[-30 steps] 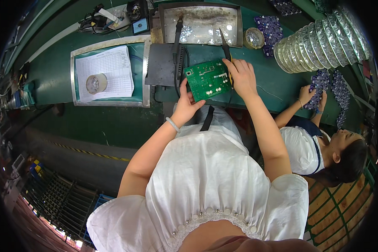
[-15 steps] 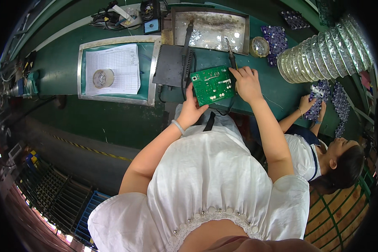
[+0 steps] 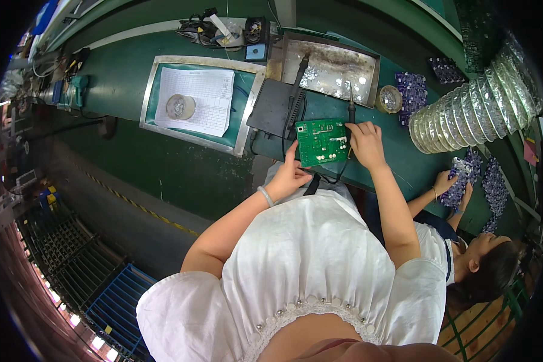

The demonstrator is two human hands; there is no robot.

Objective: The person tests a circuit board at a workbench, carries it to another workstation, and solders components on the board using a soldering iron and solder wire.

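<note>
- Head view: the green board [image 3: 321, 143] is in front of the person, at the near edge of the green table [image 3: 377, 163].
- The left hand [image 3: 288, 174] is at the board's lower left corner, fingers bent; I cannot tell how tightly it grips.
- The right hand [image 3: 366, 142] pinches a soldering iron [image 3: 352, 111] by the board's right edge.
- The iron's tip points toward the metal tray [image 3: 329, 57].

Can't read any text here tbh, that white rectangular paper sheet [image 3: 215, 99] has print on it but it's way too tiny.
</note>
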